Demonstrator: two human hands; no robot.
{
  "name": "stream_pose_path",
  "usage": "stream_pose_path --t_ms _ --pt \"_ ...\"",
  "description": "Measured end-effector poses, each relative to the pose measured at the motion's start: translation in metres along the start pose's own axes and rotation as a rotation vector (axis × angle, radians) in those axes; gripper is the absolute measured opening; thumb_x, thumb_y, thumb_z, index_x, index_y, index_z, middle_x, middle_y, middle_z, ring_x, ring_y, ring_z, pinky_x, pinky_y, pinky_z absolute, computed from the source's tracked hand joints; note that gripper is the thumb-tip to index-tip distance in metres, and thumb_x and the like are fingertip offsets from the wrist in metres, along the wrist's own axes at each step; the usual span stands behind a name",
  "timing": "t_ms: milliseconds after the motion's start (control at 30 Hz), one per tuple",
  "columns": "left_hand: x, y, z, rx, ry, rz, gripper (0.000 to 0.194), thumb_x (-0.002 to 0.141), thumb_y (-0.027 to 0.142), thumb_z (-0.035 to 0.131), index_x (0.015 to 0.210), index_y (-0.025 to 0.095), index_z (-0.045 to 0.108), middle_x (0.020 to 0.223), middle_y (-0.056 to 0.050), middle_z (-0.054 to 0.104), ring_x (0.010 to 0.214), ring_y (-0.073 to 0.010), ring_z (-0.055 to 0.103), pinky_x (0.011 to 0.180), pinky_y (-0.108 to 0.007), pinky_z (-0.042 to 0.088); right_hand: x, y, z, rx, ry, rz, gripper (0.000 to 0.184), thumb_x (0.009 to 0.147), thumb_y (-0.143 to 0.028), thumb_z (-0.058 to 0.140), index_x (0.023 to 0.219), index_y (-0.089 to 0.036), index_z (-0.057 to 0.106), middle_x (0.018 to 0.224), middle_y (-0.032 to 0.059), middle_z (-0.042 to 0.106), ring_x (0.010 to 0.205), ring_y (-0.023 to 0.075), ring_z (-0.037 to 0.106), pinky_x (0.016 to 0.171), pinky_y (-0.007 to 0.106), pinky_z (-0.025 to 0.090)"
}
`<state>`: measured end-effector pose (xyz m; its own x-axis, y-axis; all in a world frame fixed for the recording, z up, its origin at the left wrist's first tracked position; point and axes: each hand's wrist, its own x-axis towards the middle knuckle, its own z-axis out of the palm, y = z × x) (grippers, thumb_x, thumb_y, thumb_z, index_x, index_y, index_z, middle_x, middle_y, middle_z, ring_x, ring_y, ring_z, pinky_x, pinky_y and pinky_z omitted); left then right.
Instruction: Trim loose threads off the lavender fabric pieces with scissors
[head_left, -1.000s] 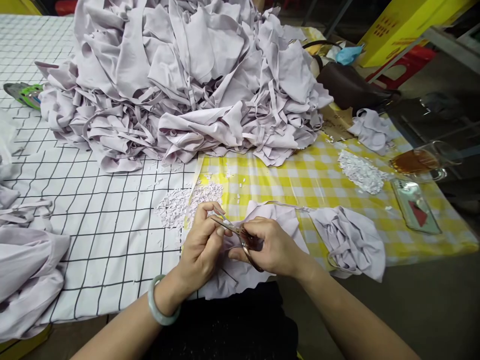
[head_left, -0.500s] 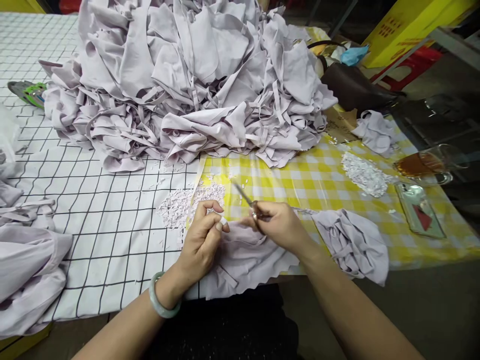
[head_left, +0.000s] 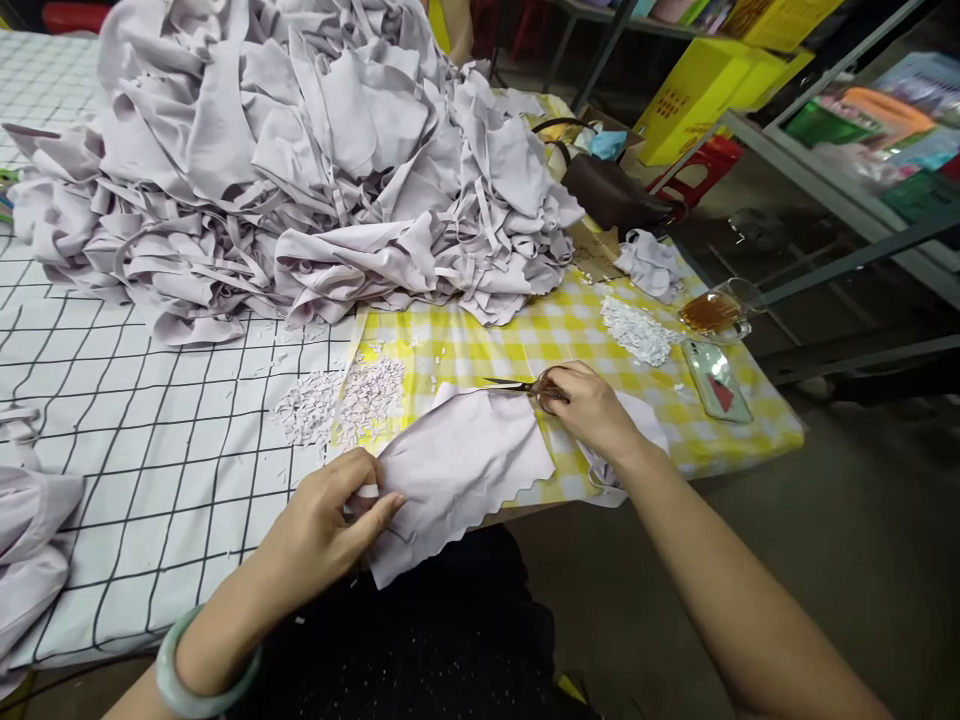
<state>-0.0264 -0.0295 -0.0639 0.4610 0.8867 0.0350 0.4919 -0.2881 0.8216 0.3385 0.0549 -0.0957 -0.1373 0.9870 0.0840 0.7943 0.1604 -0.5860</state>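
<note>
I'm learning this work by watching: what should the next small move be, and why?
Probably slide the left hand along the pale cloth toward the blades, to steady the far edge. The scissors in the right hand lie by that edge, while the left hand is away at the cloth's left end.

On the table [head_left: 217,410], a glass mug [head_left: 711,312] of brown liquid is standing by the right edge, and a phone [head_left: 714,378] with a red patch is lying just beside it, towards the near right corner. A brown bag [head_left: 611,192] is resting near the far right corner. Beyond, a yellow box [head_left: 686,95] is standing, and a metal rack [head_left: 832,180] is holding colourful packages [head_left: 892,110].
</note>
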Motion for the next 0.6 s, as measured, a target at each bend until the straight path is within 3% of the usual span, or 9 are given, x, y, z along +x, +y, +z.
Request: stream_pose_path --t_ms 100,200,233,300,367,467,533,600 --pt "0.000 0.009 0.009 0.112 0.121 0.078 0.016 0.095 0.030 0.062 0.087 0.018 0.054 0.074 -0.001 0.056 0.064 -0.0142 0.050 0.058 -0.028 0.041 0.005 -0.006 0.000 0.008 0.083 0.006 0.008 0.073 -0.015 0.062 0.074 -0.021 0.067 0.083 0.0080 0.072 0.088 0.0268 0.065 0.083 0.042 0.052" --pt "0.011 0.030 0.023 0.075 0.284 0.205 0.010 0.092 0.026 0.064 0.089 0.017 0.060 0.084 -0.007 0.063 0.078 -0.0186 0.056 0.070 -0.033 0.046 0.005 -0.027 -0.018 0.116 0.194 0.030 0.007 0.081 -0.026 0.066 0.083 -0.020 0.067 0.087 0.0063 0.073 0.085 0.0238 0.067 0.078 0.038 0.054" --pt "0.017 0.039 0.028 -0.015 0.269 0.191 0.012 0.093 0.026 0.061 0.087 0.016 0.063 0.086 -0.008 0.065 0.082 -0.0197 0.057 0.074 -0.034 0.046 0.002 -0.039 -0.025 0.193 0.228 0.032 0.011 0.082 -0.030 0.069 0.085 -0.019 0.068 0.088 0.0055 0.073 0.084 0.0225 0.068 0.076 0.036 0.055" --pt "0.033 0.057 0.039 -0.357 0.141 0.029 0.024 0.099 0.032 0.053 0.088 0.016 0.067 0.087 -0.009 0.067 0.083 -0.0197 0.060 0.076 -0.035 0.048 -0.008 -0.070 -0.035 0.379 0.248 0.004 0.015 0.080 -0.032 0.075 0.084 -0.020 0.068 0.086 0.0037 0.073 0.083 0.0206 0.068 0.074 0.033 0.056" --pt "0.048 0.068 0.046 -0.821 0.011 -0.212 0.031 0.101 0.039 0.050 0.096 0.014 0.069 0.092 -0.010 0.070 0.086 -0.0193 0.064 0.079 -0.035 0.051 -0.025 -0.103 -0.038 0.523 0.140 -0.074 0.010 0.080 -0.025 0.077 0.081 -0.021 0.068 0.084 0.0027 0.072 0.082 0.0195 0.069 0.075 0.032 0.057" --pt "0.061 0.069 0.044 -1.343 0.006 -0.472 0.018 0.091 0.027 0.065 0.101 0.012 0.067 0.092 -0.009 0.071 0.080 -0.0158 0.067 0.079 -0.030 0.055 -0.055 -0.137 -0.027 0.631 -0.251 -0.189 0.013 0.081 -0.008 0.067 0.083 -0.020 0.070 0.084 0.0024 0.072 0.080 0.0176 0.069 0.074 0.031 0.058" --pt "0.059 0.063 0.035 -1.446 0.027 -0.563 0.013 0.083 0.013 0.069 0.095 0.010 0.066 0.081 -0.005 0.068 0.067 -0.0111 0.064 0.070 -0.024 0.055 -0.070 -0.143 -0.015 0.668 -0.432 -0.218 0.019 0.078 -0.003 0.063 0.084 -0.019 0.071 0.083 0.0023 0.070 0.077 0.0161 0.068 0.070 0.028 0.057" --pt "0.053 0.055 0.023 -1.459 0.029 -0.614 0.010 0.078 0.006 0.067 0.087 0.009 0.065 0.073 -0.002 0.063 0.057 -0.0063 0.057 0.057 -0.017 0.049 -0.076 -0.139 -0.003 0.728 -0.482 -0.207 0.017 0.080 -0.004 0.065 0.084 -0.019 0.071 0.082 0.0022 0.070 0.076 0.0155 0.069 0.067 0.027 0.057"
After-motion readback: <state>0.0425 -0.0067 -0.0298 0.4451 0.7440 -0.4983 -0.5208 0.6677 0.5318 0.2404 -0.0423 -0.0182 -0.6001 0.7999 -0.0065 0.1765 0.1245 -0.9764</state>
